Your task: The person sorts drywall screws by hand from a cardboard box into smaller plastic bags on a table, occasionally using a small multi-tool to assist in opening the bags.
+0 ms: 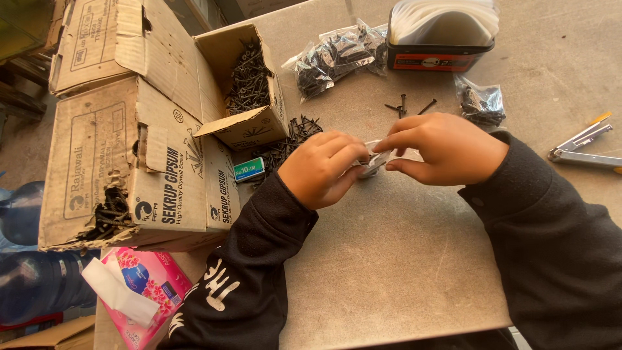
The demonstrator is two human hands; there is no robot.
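- At bench (402,259) centre: left hand (322,166) and right hand (440,146), fingertips pinching one small clear bag (374,159) between them, just above the surface; both grips clenched on it.
- Behind hands: loose black screws (285,144), three filled screw bags (334,58).
- Left: open cardboard boxes (162,129) of screws, small green box (249,169), pink tissue pack (146,285).
- Right edge: stapler (580,146).
- Far side: black tray (440,58).
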